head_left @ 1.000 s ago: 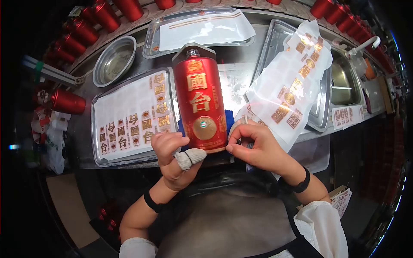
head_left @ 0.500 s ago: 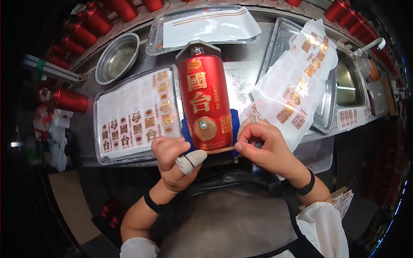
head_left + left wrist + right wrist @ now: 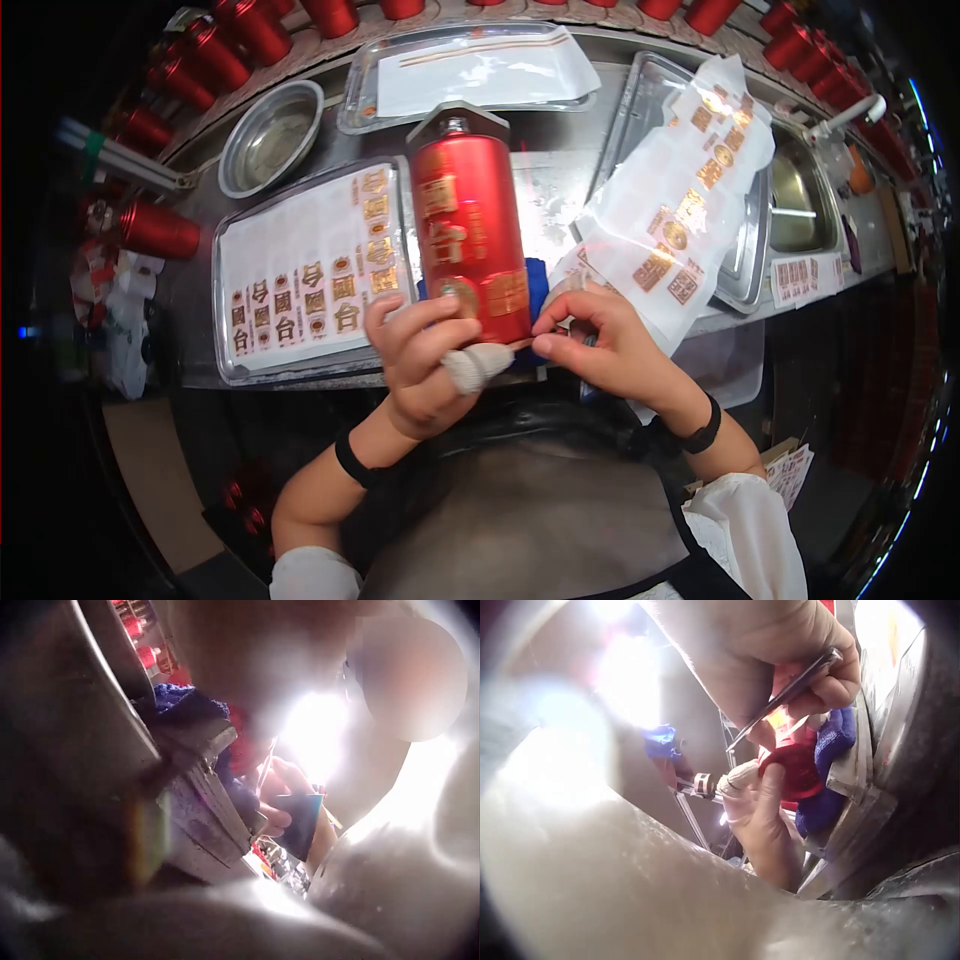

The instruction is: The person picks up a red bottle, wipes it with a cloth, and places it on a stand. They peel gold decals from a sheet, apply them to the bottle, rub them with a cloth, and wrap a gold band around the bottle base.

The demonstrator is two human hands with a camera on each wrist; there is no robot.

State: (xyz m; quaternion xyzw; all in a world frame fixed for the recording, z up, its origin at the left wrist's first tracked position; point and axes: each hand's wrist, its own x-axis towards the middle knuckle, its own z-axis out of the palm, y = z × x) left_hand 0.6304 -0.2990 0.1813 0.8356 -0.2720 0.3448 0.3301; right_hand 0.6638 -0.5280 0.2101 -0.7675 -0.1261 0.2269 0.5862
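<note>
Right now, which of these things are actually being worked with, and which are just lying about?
In use: red bottle, left hand, right hand, tweezers, blue cloth.
Lying about: steel bowl, sticker tray, sink, red bottles behind.

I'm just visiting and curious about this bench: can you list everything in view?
Red bottle: one, red with gold marks, lying on a blue cloth, centre.
Decal sheet: one, white with gold-red marks, in a tray at left.
Loose decal sheet: one, white and gold, right.
Metal bowl: one, silver, upper left.
Top tray: one, clear, holding white paper.
Sink: one, steel, far right.
Red bottles: many, along the back edge.
Left hand: grips the bottle's base.
Right hand: pinches thin tweezers.
</note>
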